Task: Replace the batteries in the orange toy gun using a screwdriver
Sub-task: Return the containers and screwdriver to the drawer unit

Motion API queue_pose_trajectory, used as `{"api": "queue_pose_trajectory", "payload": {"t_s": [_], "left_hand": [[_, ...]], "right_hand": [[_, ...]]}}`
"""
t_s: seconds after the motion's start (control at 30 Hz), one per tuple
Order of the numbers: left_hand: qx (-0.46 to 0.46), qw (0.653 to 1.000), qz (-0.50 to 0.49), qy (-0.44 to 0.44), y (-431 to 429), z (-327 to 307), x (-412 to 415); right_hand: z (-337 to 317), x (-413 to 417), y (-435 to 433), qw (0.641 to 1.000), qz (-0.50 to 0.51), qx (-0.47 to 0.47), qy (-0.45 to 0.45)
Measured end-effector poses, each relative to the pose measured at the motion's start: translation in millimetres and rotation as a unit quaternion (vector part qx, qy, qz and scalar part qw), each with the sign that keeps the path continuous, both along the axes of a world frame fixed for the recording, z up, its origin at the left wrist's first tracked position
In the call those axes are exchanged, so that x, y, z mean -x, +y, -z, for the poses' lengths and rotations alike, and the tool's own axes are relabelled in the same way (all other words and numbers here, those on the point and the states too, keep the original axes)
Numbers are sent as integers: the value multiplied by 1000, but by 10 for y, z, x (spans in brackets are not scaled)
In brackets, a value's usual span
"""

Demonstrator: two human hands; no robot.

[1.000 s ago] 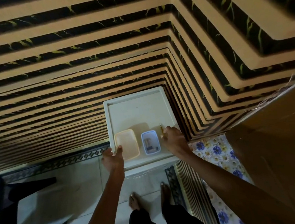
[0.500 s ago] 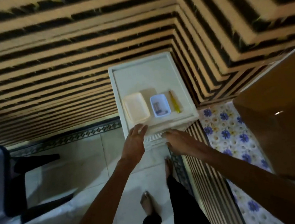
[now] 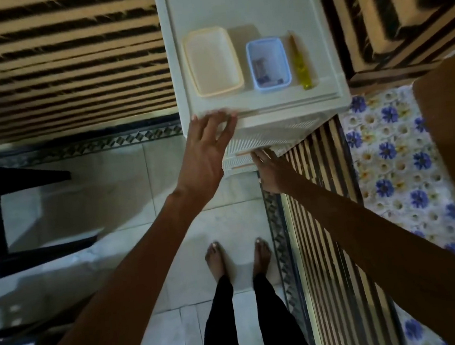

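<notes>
White plastic drawer unit [image 3: 247, 5] sits at 12 o'clock in our view, on the tiled floor [image 3: 111, 182], with a floral mat [image 3: 393, 158] at 3 o'clock. Its top is our worktop. Left hand [image 3: 207, 146] rests flat on the worktop's front lip, fingers straight and spread, gripping nothing. Right hand [image 3: 271, 168] is lower, at 5 o'clock of the left, fingertips against a ribbed drawer front [image 3: 262, 139]. We cannot tell whether they hook the handle or just touch it. On the worktop there is a cream tub [image 3: 212, 63] at 11 o'clock of the left hand and a smaller blue tub [image 3: 271, 86] at 3 o'clock of the cream one. The yellow-handled screwdriver [image 3: 300, 64] lies just beside the blue tub at its 3 o'clock, near the worktop's right edge. There are small dark bits [image 3: 261, 67] inside the blue tub, possibly batteries, but they are too blurred to call. The orange toy gun is not in view. Our guess is that it is in a drawer. Risks: a hard yank on the drawer could jolt the light unit and roll the screwdriver off the right edge, or skid the tubs. The left hand bracing the lip should damp that. Bare feet [image 3: 239, 259] stand right below, so a dropped tool lands badly.
</notes>
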State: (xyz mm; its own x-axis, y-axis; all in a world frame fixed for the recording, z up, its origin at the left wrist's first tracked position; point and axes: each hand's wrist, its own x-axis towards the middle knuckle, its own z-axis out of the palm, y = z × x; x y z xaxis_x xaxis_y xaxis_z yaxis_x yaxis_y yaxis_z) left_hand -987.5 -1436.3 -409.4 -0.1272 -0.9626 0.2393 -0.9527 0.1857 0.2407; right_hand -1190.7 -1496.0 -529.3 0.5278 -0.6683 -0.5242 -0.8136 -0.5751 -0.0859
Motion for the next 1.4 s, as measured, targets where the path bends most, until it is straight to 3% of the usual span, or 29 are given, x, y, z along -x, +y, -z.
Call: {"api": "queue_pose_trajectory", "payload": {"t_s": [0.23, 0.33, 0.57, 0.77, 1.03, 1.23, 1.33, 1.4], "left_hand": [[-33, 999, 11, -18, -48, -8, -54], [-83, 996, 10, -11, -27, -202, -49], [-171, 985, -12, 25, -29, -544, 42], [-192, 981, -41, 8, -11, -622, 75], [-182, 980, -58, 51, -24, -503, 75], [-162, 983, -71, 54, -42, -441, 81], [-163, 978, -95, 94, -61, -522, 153], [-120, 961, -146, 200, -73, -612, 196]], "right_hand": [[-85, 10, 187, 999, 25, -28, -22], [-518, 159, 556, 999, -33, -23, 1], [-1336, 590, 1083, 989, -108, 60, -75], [-1815, 438, 730, 986, -85, 132, -59], [-1725, 75, 273, 964, 4, 240, -119], [-1774, -110, 57, 969, 55, 223, -92], [-1861, -107, -44, 959, 66, 209, -181], [-2002, -66, -170, 930, 104, 219, -276]]}}
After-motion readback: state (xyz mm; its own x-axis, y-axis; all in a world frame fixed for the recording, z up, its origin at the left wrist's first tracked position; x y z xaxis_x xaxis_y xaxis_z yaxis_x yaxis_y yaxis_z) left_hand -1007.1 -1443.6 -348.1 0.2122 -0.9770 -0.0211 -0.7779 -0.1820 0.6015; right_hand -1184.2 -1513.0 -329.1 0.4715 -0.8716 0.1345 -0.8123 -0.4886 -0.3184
